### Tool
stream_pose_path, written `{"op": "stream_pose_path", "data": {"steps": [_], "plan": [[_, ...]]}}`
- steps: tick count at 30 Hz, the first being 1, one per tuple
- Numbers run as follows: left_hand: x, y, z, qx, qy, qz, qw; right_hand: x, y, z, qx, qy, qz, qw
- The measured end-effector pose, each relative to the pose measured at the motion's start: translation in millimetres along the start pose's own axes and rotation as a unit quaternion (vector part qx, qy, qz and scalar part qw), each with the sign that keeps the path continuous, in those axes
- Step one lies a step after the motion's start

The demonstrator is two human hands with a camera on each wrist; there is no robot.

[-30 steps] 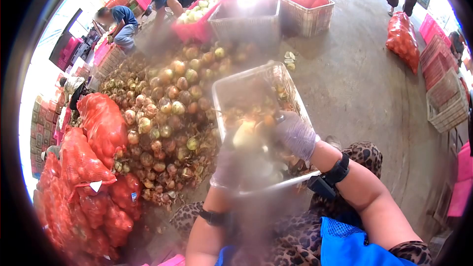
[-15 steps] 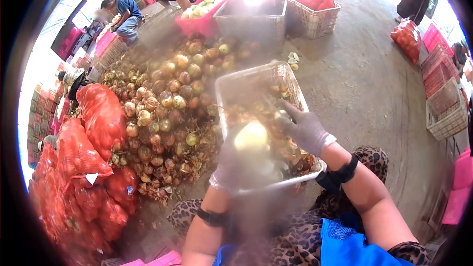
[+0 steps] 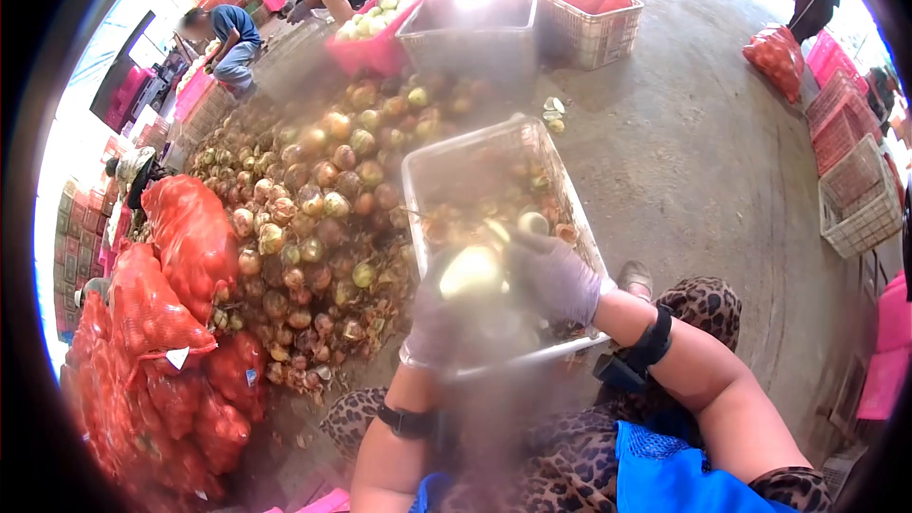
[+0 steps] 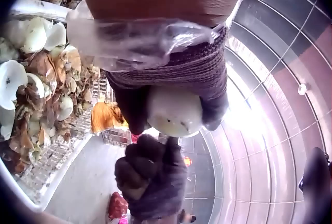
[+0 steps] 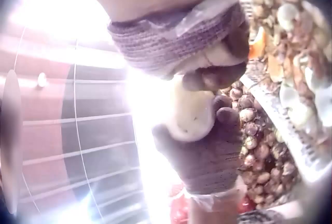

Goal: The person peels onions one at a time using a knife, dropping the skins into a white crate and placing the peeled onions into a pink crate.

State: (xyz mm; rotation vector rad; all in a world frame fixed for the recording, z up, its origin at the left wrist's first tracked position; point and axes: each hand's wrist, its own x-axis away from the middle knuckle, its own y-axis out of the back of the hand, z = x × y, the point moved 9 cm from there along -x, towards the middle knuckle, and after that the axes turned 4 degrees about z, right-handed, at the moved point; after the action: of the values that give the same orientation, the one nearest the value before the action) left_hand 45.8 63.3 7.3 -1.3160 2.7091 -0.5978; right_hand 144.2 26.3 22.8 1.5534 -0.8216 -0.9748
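Observation:
A peeled white onion (image 3: pixel 472 273) sits in my gloved left hand (image 3: pixel 432 318), over the near end of a white plastic crate (image 3: pixel 581 199). In the left wrist view my left fingers curl round both sides of the onion (image 4: pixel 175 114). My gloved right hand (image 3: pixel 560 285) is at the onion's far side, its fingers curled and its thumb against the onion's edge. In the right wrist view the right fingers (image 5: pixel 215 78) lie right at the onion (image 5: pixel 192 112). Haze blurs the head view around both hands. Onion skins and pale layers (image 4: pixel 39 84) lie in the crate.
A big heap of unpeeled onions (image 3: pixel 323 180) lies left of the crate. Red mesh sacks (image 3: pixel 180 351) are piled at the far left. Pink and grey crates (image 3: pixel 470 33) stand ahead. Other people (image 3: pixel 233 43) work at the back; one holds a red sack (image 3: pixel 774 62) at the right.
My right hand was at the onion, then drew away with fingers spread over the crate, and is now back at it. My left hand keeps hold. The person at the right moved off with the sack.

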Motion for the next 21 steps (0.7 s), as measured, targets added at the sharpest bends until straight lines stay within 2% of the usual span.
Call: {"op": "stream_pose_path", "data": {"steps": [1, 3, 4, 6, 7, 11, 13, 14, 18, 20, 21], "plan": [[1.3, -4.1, -2.6, 0.011, -0.011, 0.013, 1.000, 4.9, -1.8, -15.1, -0.087, -0.059, -0.001, 0.994], [1.7, -8.2, -2.9, 0.054, 0.002, 0.032, 0.998, 18.7, -5.5, -45.7, -0.263, -0.175, -0.036, 0.948], [0.7, -8.2, -1.9, 0.089, 0.017, 0.030, 0.995, 23.1, 8.3, -39.1, -0.164, -0.119, -0.085, 0.975], [2.0, -3.4, 0.6, 0.169, 0.036, 0.010, 0.985, 15.6, 20.3, -32.0, -0.327, -0.149, -0.045, 0.932], [2.9, -2.1, 0.3, 0.158, 0.020, 0.010, 0.987, 12.5, 26.2, -28.3, -0.401, -0.169, -0.030, 0.900], [-0.8, -7.0, 4.2, 0.136, 0.001, 0.021, 0.990, 10.0, 26.5, 1.8, -0.320, -0.074, -0.067, 0.942], [1.7, -14.1, 3.2, 0.145, 0.002, 0.007, 0.989, 12.2, 5.8, -4.6, -0.504, -0.179, -0.080, 0.841], [1.9, -14.9, 4.4, 0.149, 0.005, 0.006, 0.989, 7.9, -0.1, -6.1, -0.501, -0.188, -0.051, 0.843], [-1.6, -8.3, 3.2, 0.128, 0.009, 0.007, 0.992, 6.5, 14.8, -16.6, -0.495, -0.162, -0.042, 0.853], [-0.5, -17.2, -9.8, 0.102, 0.010, 0.012, 0.995, 4.3, -11.8, -24.7, -0.625, -0.123, -0.023, 0.771], [2.0, -23.3, -16.8, 0.089, 0.014, 0.027, 0.996, 10.7, -15.7, -28.1, -0.600, -0.143, -0.006, 0.787]]}}
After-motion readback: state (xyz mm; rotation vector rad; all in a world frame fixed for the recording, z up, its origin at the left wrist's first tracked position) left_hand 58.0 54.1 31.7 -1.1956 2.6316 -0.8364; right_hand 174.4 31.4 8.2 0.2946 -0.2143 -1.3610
